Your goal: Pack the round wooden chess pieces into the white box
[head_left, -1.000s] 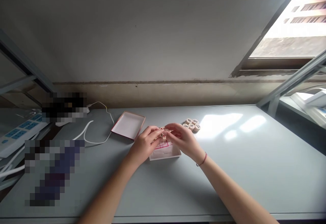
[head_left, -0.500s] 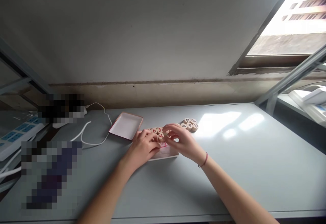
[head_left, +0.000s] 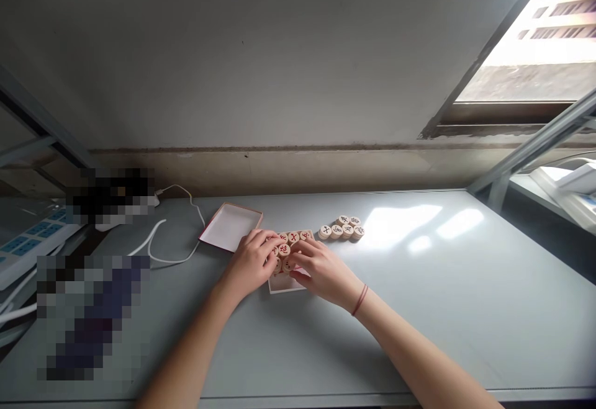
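Observation:
A small pink-edged box lies on the grey table in front of me, filled with round wooden chess pieces marked in red. My left hand rests on the box's left side, fingers curled onto the pieces. My right hand lies over the box's right side, fingertips pressed on the pieces. A cluster of several more wooden pieces marked in black sits on the table just right of the box. The box lid lies open side up to the left.
A white cable loops across the table left of the lid. A white power strip lies at the far left beside blurred-out items. A wall runs along the table's back edge, with a window at upper right.
Both hands have come down from a raised pinch over the box onto the pieces in it. More red-marked pieces now show in the box, and the black-marked cluster has gained a piece.

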{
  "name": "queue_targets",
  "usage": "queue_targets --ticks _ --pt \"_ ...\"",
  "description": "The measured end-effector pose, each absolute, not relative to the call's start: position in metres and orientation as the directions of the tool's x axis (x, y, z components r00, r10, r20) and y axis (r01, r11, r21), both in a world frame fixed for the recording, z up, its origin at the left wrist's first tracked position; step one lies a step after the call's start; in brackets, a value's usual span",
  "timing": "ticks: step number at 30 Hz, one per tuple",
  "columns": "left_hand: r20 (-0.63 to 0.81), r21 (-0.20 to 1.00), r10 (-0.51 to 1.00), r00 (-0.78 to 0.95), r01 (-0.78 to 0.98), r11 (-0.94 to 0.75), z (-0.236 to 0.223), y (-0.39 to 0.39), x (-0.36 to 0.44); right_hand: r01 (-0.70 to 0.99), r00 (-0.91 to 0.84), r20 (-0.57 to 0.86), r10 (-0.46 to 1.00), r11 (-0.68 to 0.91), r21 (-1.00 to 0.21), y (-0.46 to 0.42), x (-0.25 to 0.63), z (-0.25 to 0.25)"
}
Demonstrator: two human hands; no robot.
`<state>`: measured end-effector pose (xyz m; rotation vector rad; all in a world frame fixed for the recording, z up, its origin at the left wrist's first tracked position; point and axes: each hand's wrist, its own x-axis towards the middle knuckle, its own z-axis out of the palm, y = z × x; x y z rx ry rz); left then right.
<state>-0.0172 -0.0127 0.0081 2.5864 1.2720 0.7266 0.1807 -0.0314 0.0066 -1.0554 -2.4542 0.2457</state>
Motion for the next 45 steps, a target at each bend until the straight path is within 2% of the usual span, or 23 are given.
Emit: queue_targets --ticks 4,6,9,11,13,15,17,19,23,25,28,31,34,36,39,45 --pt "0.332 0.350 0.793 0.511 0.714 -0.607 0.008 -0.013 -0.017 0.643 -0.605 0.383 0.698 0.712 -0.281 -0.031 0.177 0.001" --pt "0.332 0.349 0.796 0.507 0.718 -0.603 0.007 -0.013 -0.017 0.623 -0.603 0.397 0.692 0.719 -0.308 -0.031 0.177 0.003" --pt "0.342 0.348 0.793 0.504 0.716 -0.605 0.007 -0.013 -0.018 0.626 -0.533 0.391 0.750 0.661 -0.414 -0.026 0.187 0.011" --pt "0.354 0.353 0.790 0.501 0.711 -0.609 0.006 -0.012 -0.018 0.710 -0.378 0.346 0.859 0.509 -0.488 -0.015 0.203 0.018" --pt "0.362 0.361 0.787 0.500 0.703 -0.613 0.006 -0.012 -0.018 0.837 -0.141 0.257 0.956 0.253 -0.485 0.000 0.223 0.025" --pt "0.366 0.368 0.784 0.501 0.696 -0.616 0.006 -0.012 -0.019 0.933 0.024 0.113 0.993 0.019 -0.360 0.017 0.241 0.030" --pt "0.369 0.372 0.782 0.503 0.691 -0.620 0.005 -0.012 -0.019 0.964 0.069 -0.029 0.997 -0.074 -0.255 0.033 0.255 0.032" --pt "0.375 0.373 0.779 0.503 0.687 -0.623 0.004 -0.011 -0.019 0.972 0.062 -0.118 0.991 -0.087 -0.217 0.046 0.261 0.032" --pt "0.388 0.378 0.776 0.497 0.682 -0.626 0.002 -0.011 -0.019 0.975 0.050 -0.204 0.978 -0.092 -0.201 0.064 0.262 0.030" --pt "0.391 0.380 0.780 0.489 0.686 -0.621 0.002 -0.011 -0.019 0.975 0.050 -0.215 0.975 -0.094 -0.200 0.068 0.262 0.032" --pt "0.412 0.373 0.775 0.479 0.687 -0.623 0.005 -0.012 -0.019 0.974 0.042 -0.151 0.988 -0.074 -0.212 0.065 0.259 0.043" --pt "0.457 0.363 0.751 0.476 0.672 -0.646 0.010 -0.015 -0.015 0.943 -0.015 -0.043 0.999 0.000 -0.332 0.041 0.246 0.056" --pt "0.507 0.371 0.715 0.481 0.627 -0.685 0.014 -0.022 -0.007 0.670 -0.194 -0.020 0.981 0.118 -0.733 0.004 0.222 0.060" --pt "0.537 0.395 0.691 0.485 0.579 -0.713 0.015 -0.026 -0.001 0.467 -0.338 -0.025 0.941 0.145 -0.872 -0.017 0.206 0.055" --pt "0.566 0.442 0.668 0.482 0.506 -0.740 0.015 -0.030 0.006 0.304 -0.381 0.000 0.925 0.125 -0.944 -0.032 0.191 0.045" --pt "0.553 0.485 0.691 0.465 0.494 -0.721 0.014 -0.032 0.011 0.209 -0.287 0.016 0.958 0.079 -0.975 -0.023 0.205 0.037"
